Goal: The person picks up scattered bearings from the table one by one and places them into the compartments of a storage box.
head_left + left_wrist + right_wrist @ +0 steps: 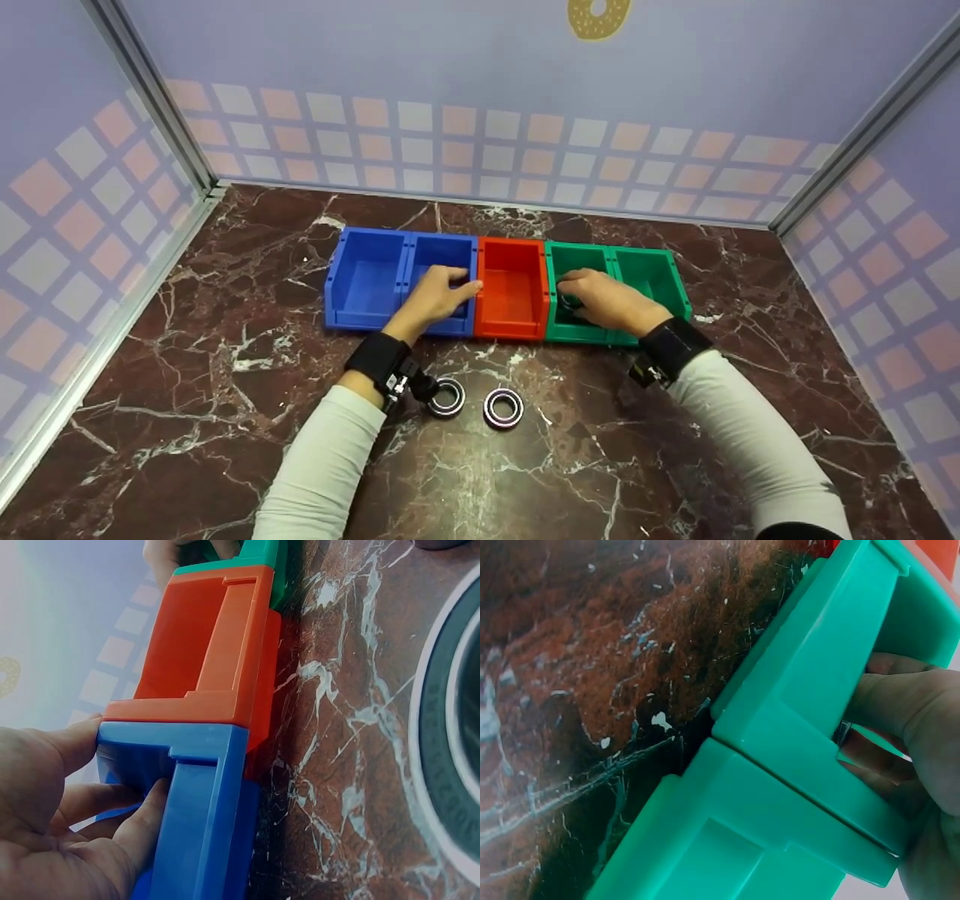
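My left hand (pixel 439 296) reaches into the right blue bin (pixel 442 326), its thumb touching the rim beside the red bin (pixel 511 330). In the left wrist view the fingers (pixel 142 829) hang down inside, apart from the thumb, with nothing seen between them. My right hand (pixel 600 296) is inside the left green bin (pixel 574 330), pinching a metal ring bearing (pixel 570 301). Only a sliver of the bearing (pixel 843 733) shows between the fingers in the right wrist view. Two more ring bearings, one left (pixel 447 397) and one right (pixel 503 409), lie flat before the bins.
The bins stand joined in a row, with another blue bin (pixel 367 319) at the left end and another green bin (pixel 649 277) at the right end. They rest on a dark red marbled table (pixel 480 480). Patterned panels (pixel 487 75) enclose the back and sides.
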Motion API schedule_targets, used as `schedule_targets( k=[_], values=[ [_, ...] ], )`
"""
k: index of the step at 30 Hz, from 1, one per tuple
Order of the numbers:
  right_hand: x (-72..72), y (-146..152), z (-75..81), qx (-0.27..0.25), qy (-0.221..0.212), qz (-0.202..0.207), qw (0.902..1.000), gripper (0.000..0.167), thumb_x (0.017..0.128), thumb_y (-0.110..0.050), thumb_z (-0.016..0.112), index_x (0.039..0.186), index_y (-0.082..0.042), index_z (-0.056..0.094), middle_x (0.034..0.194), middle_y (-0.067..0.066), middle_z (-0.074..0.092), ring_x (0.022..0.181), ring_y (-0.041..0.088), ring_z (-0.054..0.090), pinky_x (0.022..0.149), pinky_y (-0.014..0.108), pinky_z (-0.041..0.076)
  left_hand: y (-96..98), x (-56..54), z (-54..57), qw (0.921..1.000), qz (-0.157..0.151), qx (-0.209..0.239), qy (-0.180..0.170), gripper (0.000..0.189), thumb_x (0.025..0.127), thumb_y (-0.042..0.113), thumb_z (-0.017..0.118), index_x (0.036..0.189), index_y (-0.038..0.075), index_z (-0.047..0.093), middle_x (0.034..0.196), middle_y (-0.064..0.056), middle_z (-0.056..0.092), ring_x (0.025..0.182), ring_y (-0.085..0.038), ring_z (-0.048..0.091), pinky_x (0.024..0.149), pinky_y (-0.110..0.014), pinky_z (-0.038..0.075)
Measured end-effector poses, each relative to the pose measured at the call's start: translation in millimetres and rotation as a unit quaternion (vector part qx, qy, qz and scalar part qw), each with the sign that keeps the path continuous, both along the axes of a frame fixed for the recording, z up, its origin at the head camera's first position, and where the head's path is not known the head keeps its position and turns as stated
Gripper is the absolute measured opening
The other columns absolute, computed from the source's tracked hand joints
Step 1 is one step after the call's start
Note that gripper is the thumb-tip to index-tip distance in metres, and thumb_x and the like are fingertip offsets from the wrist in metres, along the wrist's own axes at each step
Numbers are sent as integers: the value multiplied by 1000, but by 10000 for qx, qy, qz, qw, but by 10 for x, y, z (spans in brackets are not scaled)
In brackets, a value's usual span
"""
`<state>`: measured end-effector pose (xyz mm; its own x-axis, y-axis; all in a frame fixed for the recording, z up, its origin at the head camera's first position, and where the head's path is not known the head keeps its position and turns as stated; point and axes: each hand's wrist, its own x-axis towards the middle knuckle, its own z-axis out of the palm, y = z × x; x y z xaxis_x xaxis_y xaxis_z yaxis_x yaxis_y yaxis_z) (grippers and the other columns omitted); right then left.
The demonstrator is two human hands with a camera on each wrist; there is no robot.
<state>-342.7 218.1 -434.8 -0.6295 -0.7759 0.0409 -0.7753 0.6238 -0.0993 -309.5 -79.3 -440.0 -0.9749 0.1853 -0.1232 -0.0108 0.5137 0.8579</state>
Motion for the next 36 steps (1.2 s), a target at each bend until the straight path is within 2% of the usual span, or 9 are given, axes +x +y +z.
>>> schedule_targets(
  k=[10,20,28,36],
  values=[
    [22,-16,-14,244,64,-124,9996,23,80,0,78,99,-3,67,112,17,68,102,33,65,89,45,57,0,-3,3,9996,-103,-64,254,55,98,27,61,140,-8,49,147,-25,48,141,-35,42,118,-45,35],
    [35,-19,-23,356,-56,-222,9991,20,80,2,76,96,-3,66,100,14,66,91,30,65,80,44,57,13,-13,0,9999,-60,-65,74,57,99,29,60,142,-5,47,150,-22,46,144,-33,39,121,-44,32],
    [30,-30,-35,270,-25,-150,9995,19,78,3,77,92,-4,66,92,12,64,85,28,64,74,42,56,4,-7,-5,9999,-22,-61,129,57,99,30,60,141,-6,48,149,-22,47,143,-34,39,121,-43,32],
    [37,-44,-43,290,-21,-129,9995,16,79,4,75,90,-3,66,91,12,65,83,27,63,72,41,55,-1,-1,-7,10000,-5,-23,52,57,99,29,61,142,-5,47,151,-22,45,143,-33,39,121,-44,32]
  ],
)
